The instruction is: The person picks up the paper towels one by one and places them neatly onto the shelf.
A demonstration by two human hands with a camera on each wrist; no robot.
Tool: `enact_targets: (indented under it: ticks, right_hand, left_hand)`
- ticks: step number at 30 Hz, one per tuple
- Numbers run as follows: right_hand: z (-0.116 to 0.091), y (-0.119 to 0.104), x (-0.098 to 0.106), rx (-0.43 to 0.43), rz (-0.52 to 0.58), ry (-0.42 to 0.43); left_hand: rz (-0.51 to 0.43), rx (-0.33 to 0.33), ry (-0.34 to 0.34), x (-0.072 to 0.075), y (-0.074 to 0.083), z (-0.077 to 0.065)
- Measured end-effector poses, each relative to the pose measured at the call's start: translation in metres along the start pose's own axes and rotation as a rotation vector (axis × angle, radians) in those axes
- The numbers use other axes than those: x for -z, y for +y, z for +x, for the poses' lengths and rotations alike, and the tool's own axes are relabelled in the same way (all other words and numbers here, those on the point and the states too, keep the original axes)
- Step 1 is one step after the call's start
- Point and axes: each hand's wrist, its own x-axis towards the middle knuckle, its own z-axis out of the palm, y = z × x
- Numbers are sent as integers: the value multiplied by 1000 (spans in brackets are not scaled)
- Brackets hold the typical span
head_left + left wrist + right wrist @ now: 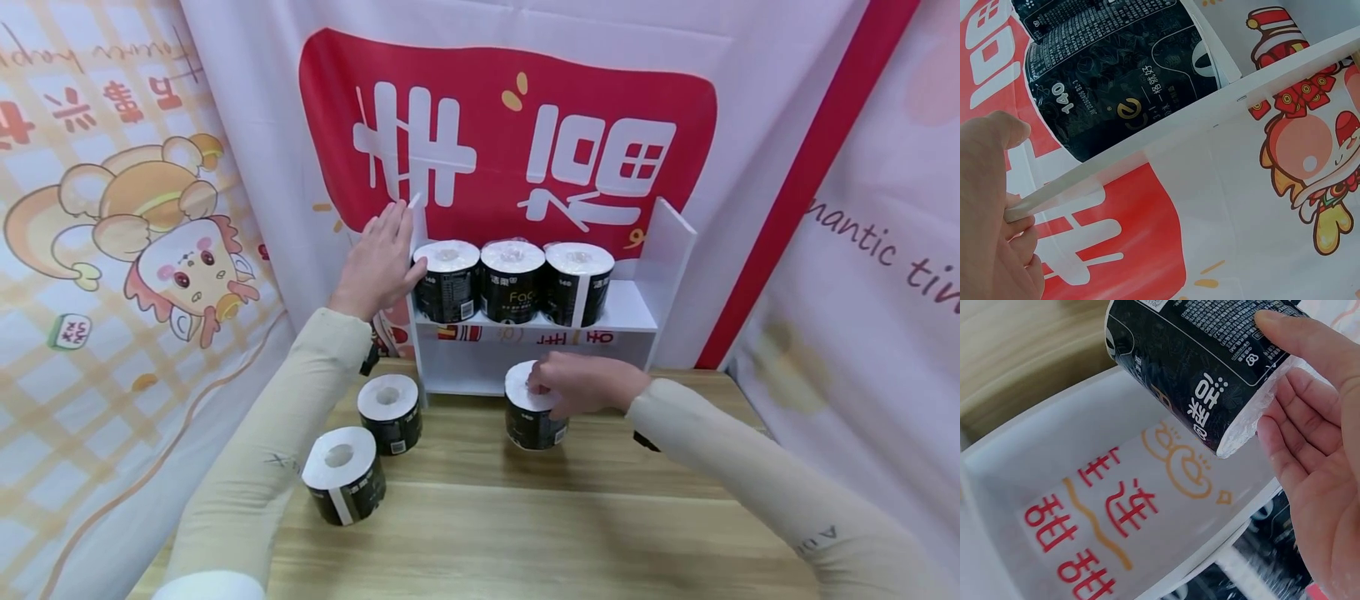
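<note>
My right hand holds a toilet roll by its top, in front of the white shelf's lower level. The right wrist view puts the thumb on the black wrapper of this toilet roll, with the other fingers of the hand at its white end. At the shelf's left side, my left hand grips the upright side panel. In the left wrist view, fingers of that hand curl round the panel edge. Three toilet rolls stand in a row on the upper board.
Two more toilet rolls, one nearer and one farther, stand on the wooden table at the left. The shelf's right panel rises beside a gap on the upper board. Printed cloth hangs behind.
</note>
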Motion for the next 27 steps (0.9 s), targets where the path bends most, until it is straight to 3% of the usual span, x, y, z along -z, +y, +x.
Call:
enact_targets:
  ticks: [14, 27]
  right_hand:
    - [44, -14, -7, 72, -113, 38]
    - [71, -18, -10, 60, -169, 71]
  left_hand:
    - [4, -1, -3, 0, -1, -2]
    - [0, -2, 3, 0, 0, -1]
